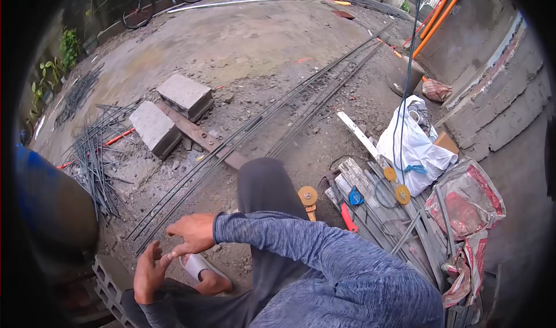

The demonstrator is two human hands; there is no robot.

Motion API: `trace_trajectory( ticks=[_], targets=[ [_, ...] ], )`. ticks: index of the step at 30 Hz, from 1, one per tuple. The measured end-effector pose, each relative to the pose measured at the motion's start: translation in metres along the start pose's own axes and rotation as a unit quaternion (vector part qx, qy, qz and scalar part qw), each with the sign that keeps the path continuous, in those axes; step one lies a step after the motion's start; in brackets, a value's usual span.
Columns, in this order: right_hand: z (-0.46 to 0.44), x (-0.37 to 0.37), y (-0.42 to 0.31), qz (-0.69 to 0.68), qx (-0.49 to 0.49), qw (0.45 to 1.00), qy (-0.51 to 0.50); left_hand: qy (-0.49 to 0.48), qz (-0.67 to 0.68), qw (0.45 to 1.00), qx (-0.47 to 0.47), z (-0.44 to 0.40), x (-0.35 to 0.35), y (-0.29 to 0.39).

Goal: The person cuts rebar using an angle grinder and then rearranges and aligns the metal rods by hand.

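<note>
My right hand (194,233) is held out from a grey-blue sleeve, its fingers partly bent and apart, with nothing visible in it. Just below and left of it is my left hand (149,273), palm turned inward, fingers loosely curved and apart from the thumb. The thumbs of both hands meet or nearly meet. Beyond my hands, long thin steel bars (197,180) run diagonally across the ground, their near ends close to my fingers. I cannot see either hand touching the bars.
Two concrete blocks (185,94) flank a rusty metal beam (200,135). Cut rods (98,166) lie left. To the right are an orange-yellow tool (308,196), a blue tape measure (355,196), wooden strips (362,180), yellow discs (402,194) and a white sack (405,142). A hollow block (111,281) stands lower left.
</note>
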State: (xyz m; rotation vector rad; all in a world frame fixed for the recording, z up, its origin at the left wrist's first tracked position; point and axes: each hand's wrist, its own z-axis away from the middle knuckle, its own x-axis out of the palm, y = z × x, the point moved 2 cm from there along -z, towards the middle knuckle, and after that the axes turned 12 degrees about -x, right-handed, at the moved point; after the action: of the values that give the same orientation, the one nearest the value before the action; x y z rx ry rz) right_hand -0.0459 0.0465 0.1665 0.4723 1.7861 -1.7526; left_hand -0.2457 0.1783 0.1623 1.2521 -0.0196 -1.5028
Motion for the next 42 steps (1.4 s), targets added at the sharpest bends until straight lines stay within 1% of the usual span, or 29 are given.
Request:
trace_trajectory(
  ticks=[1,2,4,5,7,8,10,13,16,19,22,25,28,32,33,37,40,41,42],
  targets=[
    [-0.004,0.024,0.013,0.117,-0.027,0.991,-0.065,0.036,0.014,0.999,-0.013,-0.002,-0.012,0.007],
    [-0.012,0.051,0.028,0.235,-0.054,0.962,-0.130,0.058,-0.025,0.997,-0.035,-0.003,-0.025,0.012],
    [-0.016,0.076,0.032,0.182,0.002,0.951,-0.248,0.120,-0.126,0.985,-0.016,-0.005,-0.038,0.016],
    [-0.015,0.083,0.032,0.169,-0.003,0.952,-0.253,0.131,-0.126,0.983,-0.001,-0.007,-0.035,0.013],
    [-0.010,0.093,0.026,0.141,-0.015,0.954,-0.264,0.151,-0.128,0.980,0.027,-0.013,-0.022,0.000],
    [-0.010,0.099,0.026,0.142,-0.025,0.957,-0.253,0.126,-0.110,0.986,0.023,-0.015,-0.010,-0.006],
    [-0.011,0.104,0.027,0.148,-0.042,0.960,-0.232,0.022,-0.177,0.984,-0.029,-0.013,0.014,-0.014],
    [-0.009,0.099,0.031,0.148,-0.024,0.963,-0.224,-0.115,-0.163,0.975,-0.094,-0.012,0.028,0.005],
    [-0.010,0.099,0.038,0.162,0.005,0.960,-0.229,0.000,-0.070,0.998,-0.001,-0.013,0.033,0.017],
    [-0.015,0.099,0.038,0.159,0.001,0.957,-0.243,0.039,-0.134,0.990,0.032,-0.018,0.031,0.004],
    [-0.021,0.109,0.038,0.150,-0.015,0.960,-0.235,0.013,-0.156,0.988,0.003,-0.018,0.028,-0.004],
    [-0.020,0.113,0.039,0.169,-0.021,0.961,-0.216,0.041,-0.151,0.987,0.035,-0.021,0.033,-0.010],
    [-0.016,0.110,0.044,0.167,-0.007,0.966,-0.198,0.014,-0.137,0.990,0.033,-0.015,0.028,0.010],
    [-0.011,0.113,0.053,0.147,-0.027,0.974,-0.169,0.026,-0.133,0.991,0.022,-0.016,0.029,0.007],
    [-0.013,0.112,0.053,0.138,-0.018,0.971,-0.197,0.025,-0.138,0.990,0.021,-0.015,0.027,0.009],
    [-0.012,0.120,0.059,0.164,-0.044,0.969,-0.179,0.025,-0.146,0.989,-0.021,-0.011,0.023,0.013],
    [-0.012,0.112,0.056,0.133,-0.035,0.969,-0.205,0.025,-0.148,0.989,-0.017,-0.018,0.026,0.002],
    [-0.013,0.110,0.055,0.140,-0.027,0.961,-0.235,0.020,-0.155,0.988,-0.019,-0.018,0.026,0.000],
    [-0.014,0.112,0.057,0.144,-0.035,0.963,-0.226,0.013,-0.163,0.986,-0.024,-0.011,0.023,0.011]
  ],
)
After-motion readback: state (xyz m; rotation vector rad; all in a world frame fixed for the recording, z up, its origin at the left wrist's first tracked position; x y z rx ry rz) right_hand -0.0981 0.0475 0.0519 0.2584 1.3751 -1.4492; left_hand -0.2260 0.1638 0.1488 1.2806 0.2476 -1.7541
